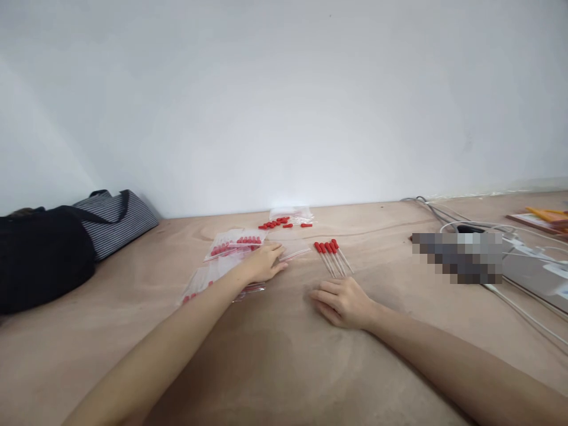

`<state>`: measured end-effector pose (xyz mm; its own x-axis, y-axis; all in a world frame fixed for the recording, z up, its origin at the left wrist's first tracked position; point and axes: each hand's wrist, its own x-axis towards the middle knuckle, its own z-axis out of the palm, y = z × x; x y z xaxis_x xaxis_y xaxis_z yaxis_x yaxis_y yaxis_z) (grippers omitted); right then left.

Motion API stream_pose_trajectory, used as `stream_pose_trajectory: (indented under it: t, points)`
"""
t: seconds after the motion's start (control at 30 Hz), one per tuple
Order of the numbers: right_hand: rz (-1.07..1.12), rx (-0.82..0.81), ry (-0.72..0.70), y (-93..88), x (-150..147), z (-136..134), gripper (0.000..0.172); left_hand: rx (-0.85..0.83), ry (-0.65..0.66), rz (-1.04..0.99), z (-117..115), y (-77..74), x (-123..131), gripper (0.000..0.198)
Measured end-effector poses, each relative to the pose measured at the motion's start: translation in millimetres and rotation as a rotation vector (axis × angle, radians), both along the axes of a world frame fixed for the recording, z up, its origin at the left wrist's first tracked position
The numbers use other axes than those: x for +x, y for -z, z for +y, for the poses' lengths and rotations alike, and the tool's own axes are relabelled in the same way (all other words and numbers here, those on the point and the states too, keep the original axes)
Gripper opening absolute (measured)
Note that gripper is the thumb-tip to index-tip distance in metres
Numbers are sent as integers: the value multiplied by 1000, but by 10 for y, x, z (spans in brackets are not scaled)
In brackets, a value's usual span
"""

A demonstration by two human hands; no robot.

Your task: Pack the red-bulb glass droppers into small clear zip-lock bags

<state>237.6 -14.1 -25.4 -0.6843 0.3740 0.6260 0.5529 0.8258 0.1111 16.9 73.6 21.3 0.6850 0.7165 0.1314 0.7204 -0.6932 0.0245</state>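
Several glass droppers with red bulbs (328,248) lie side by side on the wooden table, tips toward me. Just below their tips rests my right hand (341,300), its fingers curled on the tabletop; whether anything is under them is hidden. My left hand (265,263) reaches over the plastic bags, fingers apart, beside a flat clear bag (295,247). Under and left of it are filled bags with red bulbs showing (224,248), some overlapping. Farther back, loose red bulbs (275,223) and thin clear tubes (302,217) lie on another plastic bag.
A black bag (44,260) and a striped bag (115,222) stand at the left. On the right are cables (437,212), a blurred-out dark object (461,257), a silver device (528,272) and orange pencil-like items (548,216). A pale wall (284,106) rises behind the table.
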Motion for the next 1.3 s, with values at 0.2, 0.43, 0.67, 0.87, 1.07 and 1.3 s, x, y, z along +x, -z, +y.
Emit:
stream_pose_trajectory:
  t: [0.2, 0.43, 0.67, 0.87, 1.07, 1.3]
  points:
    - [127, 33, 199, 16, 255, 146, 16, 28, -56, 57, -233, 152, 428, 27]
    - [312, -192, 173, 56, 368, 231, 14, 48, -31, 120, -1102, 27, 619, 49]
    - [149, -368, 191, -95, 329, 61, 12, -36, 122, 77, -712, 42, 274, 60]
    - [104, -410, 152, -58, 336, 14, 16, -156, -3, -44, -1010, 214, 182, 54]
    - [131, -454, 13, -17, 370, -67, 18, -38, -37, -118, -1265, 151, 277, 40]
    - [209, -437, -62, 34, 360, -108, 19, -217, 124, -79, -1043, 163, 273, 69]
